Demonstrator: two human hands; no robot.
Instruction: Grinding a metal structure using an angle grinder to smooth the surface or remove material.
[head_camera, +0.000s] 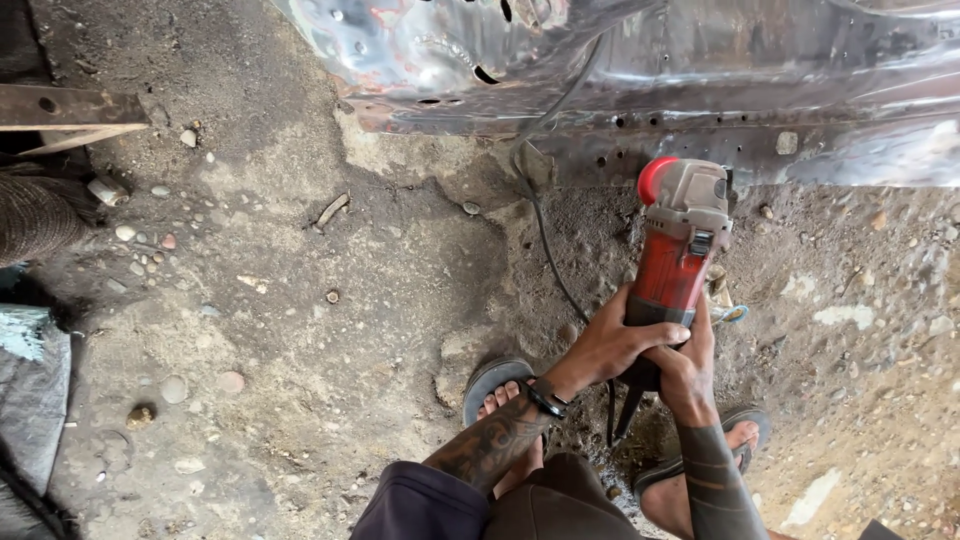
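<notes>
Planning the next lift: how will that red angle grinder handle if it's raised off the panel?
The angle grinder is probably front-heavy: its grey metal head sits far from the left hand and right hand gripping the rear. The rigid body shouldn't flex. Its black cord looks floppy and may drag or snag on the sheet metal panel.

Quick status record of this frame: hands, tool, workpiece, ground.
left hand: wrapped over the rear body of the angle grinder
right hand: gripping the same rear body from below
grinder head: at the lower edge of the bare metal panel
cable: trails across the dirt ground
feet: in sandals
</notes>
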